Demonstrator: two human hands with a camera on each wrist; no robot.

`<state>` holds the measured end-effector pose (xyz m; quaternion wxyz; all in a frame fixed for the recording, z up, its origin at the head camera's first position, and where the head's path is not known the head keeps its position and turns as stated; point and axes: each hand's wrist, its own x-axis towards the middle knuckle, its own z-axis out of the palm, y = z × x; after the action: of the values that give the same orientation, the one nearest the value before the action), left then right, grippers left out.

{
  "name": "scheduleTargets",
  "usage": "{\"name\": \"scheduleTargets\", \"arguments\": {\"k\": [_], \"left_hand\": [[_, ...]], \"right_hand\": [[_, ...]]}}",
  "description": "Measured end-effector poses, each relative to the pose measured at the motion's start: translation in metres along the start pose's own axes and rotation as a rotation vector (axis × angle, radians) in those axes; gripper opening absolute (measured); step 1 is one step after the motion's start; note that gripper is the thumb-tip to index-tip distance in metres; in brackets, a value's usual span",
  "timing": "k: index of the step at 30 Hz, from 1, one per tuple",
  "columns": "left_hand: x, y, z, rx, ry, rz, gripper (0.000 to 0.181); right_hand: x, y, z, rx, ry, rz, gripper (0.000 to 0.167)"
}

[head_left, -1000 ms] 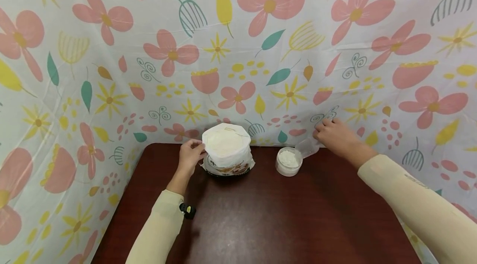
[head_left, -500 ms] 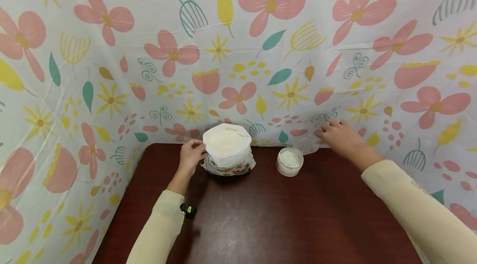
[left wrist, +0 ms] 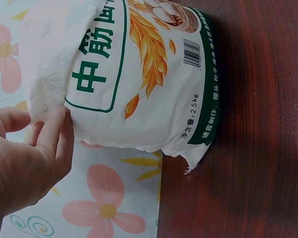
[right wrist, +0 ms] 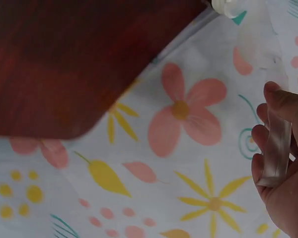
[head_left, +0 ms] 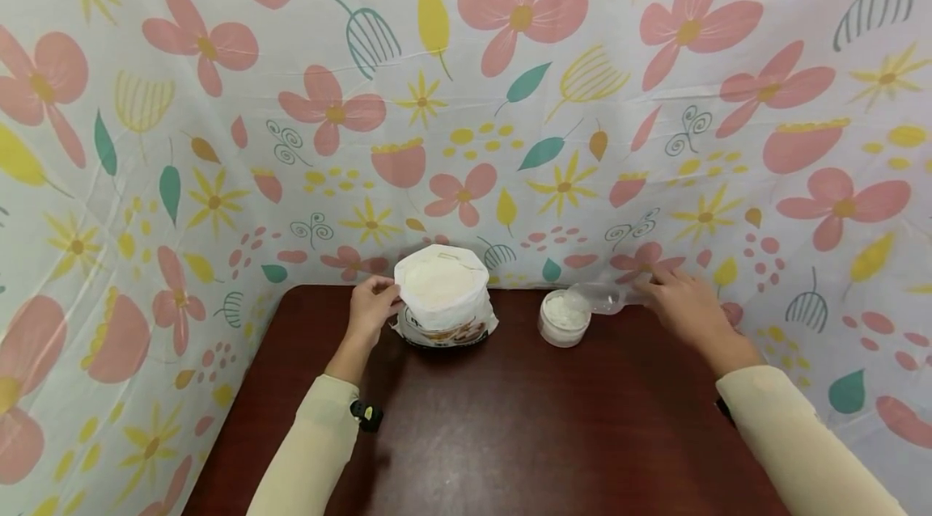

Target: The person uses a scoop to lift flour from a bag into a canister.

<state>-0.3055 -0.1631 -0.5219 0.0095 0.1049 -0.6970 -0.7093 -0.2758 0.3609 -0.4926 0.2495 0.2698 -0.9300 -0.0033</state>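
A white cloth flour bag [head_left: 446,307] [left wrist: 139,124] stands upright near the back of the table, its rolled-open top showing pale flour. At its left side my left hand [head_left: 372,310] [left wrist: 32,163] pinches the folded rim between thumb and fingers. To the right is a small clear round jar [head_left: 562,332] filled with white powder. My right hand [head_left: 688,307] [right wrist: 290,144] grips the handle of a clear plastic scoop [head_left: 603,299] [right wrist: 278,148]. The scoop's bowl lies over the jar's right rim; whether they touch I cannot tell.
The dark reddish-brown table [head_left: 495,435] [right wrist: 79,64] has rounded corners. A flower-printed curtain [head_left: 466,95] hangs right behind its back edge and along the sides. The right wrist view shows a table corner below my right arm.
My right hand has come down and slightly right, bringing the scoop from a raised slant to nearly level at the jar. The left hand keeps its pinch on the bag.
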Motion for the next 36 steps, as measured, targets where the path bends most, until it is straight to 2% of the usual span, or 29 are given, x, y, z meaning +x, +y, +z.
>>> {"name": "scheduleTargets", "arguments": {"k": [5,13,21,28,36], "left_hand": [[-0.001,0.001,0.000,0.002,0.005,-0.003,0.024],[-0.003,0.000,0.000,0.010,0.022,-0.002,0.023],[-0.002,0.000,0.001,0.001,0.011,0.001,0.025],[-0.001,-0.001,0.002,0.015,0.027,-0.003,0.023],[0.000,-0.003,0.003,0.016,0.022,0.000,0.022]], "right_hand": [[-0.020,-0.010,0.015,0.074,0.056,0.093,0.037],[-0.040,-0.034,0.035,0.161,0.058,0.264,0.038],[-0.059,-0.049,0.054,0.372,0.094,0.468,0.039],[-0.078,-0.061,0.070,0.418,0.162,0.548,0.040],[-0.086,-0.075,0.078,0.462,0.193,0.665,0.039]]}}
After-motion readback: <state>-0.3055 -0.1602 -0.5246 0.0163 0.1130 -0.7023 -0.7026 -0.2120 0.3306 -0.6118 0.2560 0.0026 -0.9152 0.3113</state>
